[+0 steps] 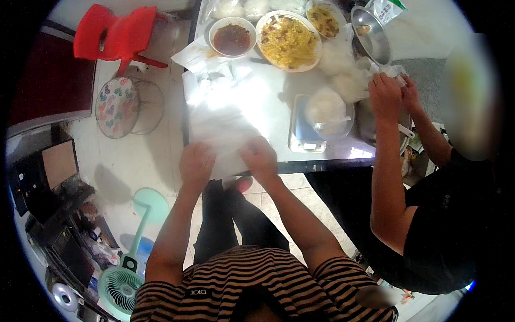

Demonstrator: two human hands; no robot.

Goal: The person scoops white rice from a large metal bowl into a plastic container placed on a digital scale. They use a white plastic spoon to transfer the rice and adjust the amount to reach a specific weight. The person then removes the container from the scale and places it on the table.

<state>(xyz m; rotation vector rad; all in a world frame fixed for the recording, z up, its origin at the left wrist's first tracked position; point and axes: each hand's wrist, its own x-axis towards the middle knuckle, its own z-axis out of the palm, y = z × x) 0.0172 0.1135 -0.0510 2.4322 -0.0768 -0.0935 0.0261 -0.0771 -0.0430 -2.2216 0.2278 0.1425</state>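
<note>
At the near edge of the table, my left hand (pixel 197 163) and my right hand (pixel 259 159) each grip a side of a thin, whitish translucent plastic bag (pixel 227 151), blurred and washed out by glare. Beyond it are a bowl of dark red sauce (pixel 231 39), a large plate of yellow chopped food (pixel 287 42) and a smaller plate of similar food (pixel 324 20). To the right of my hands a kitchen scale (pixel 307 141) carries a clear plastic bag with pale contents (pixel 326 110).
On the right a co-worker's hands (pixel 386 94) handle a plastic bag above a large pot (pixel 364 124). A metal bowl (pixel 372 36) stands behind them. Left of the table are a red plastic chair (pixel 114 34), a heart-patterned stool (pixel 116 106) and a green fan (pixel 122 287).
</note>
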